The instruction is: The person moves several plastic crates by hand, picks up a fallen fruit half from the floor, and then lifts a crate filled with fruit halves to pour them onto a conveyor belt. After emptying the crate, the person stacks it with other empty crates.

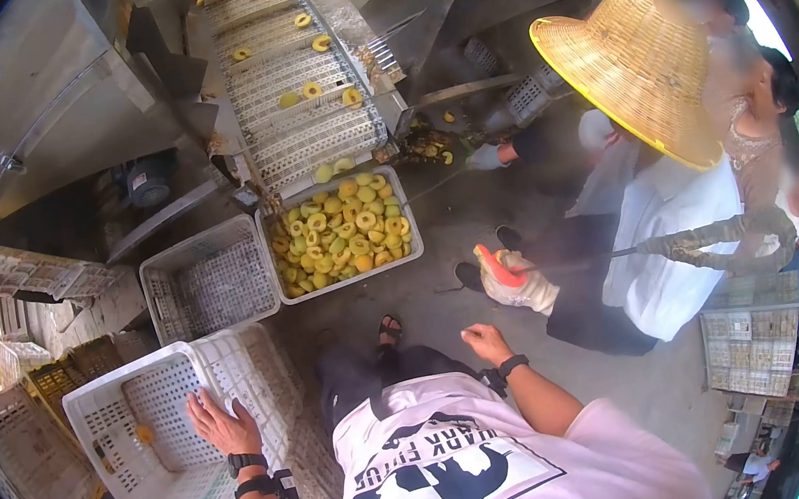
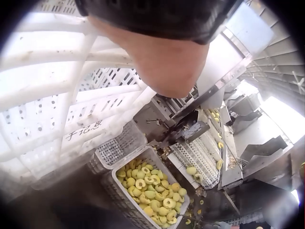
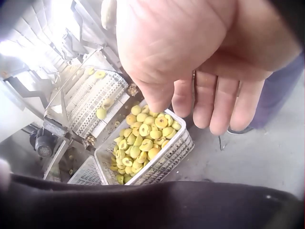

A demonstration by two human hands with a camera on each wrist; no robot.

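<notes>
My left hand (image 1: 225, 426) rests with straight fingers on the edge of a white plastic crate (image 1: 101, 395), which tops a stack at my left. One yellow fruit piece (image 1: 145, 434) lies inside that crate. In the right wrist view my right hand (image 3: 190, 57) hangs with loosely bent fingers and holds nothing. Ahead of me on the floor, a crate (image 1: 348, 282) is heaped with halved, pitted yellow-green fruit (image 1: 344, 228). It stands at the lower end of a slatted conveyor (image 1: 303, 126) carrying a few more halves.
Beside the filled crate stands another white crate (image 1: 207, 285). At my right, a person in a woven straw hat (image 1: 633, 67) wears gloves; one orange-palmed glove (image 1: 520, 284) is close to a long rod. More stacked crates (image 1: 27, 450) line the far left. Fruit scraps lie by the conveyor.
</notes>
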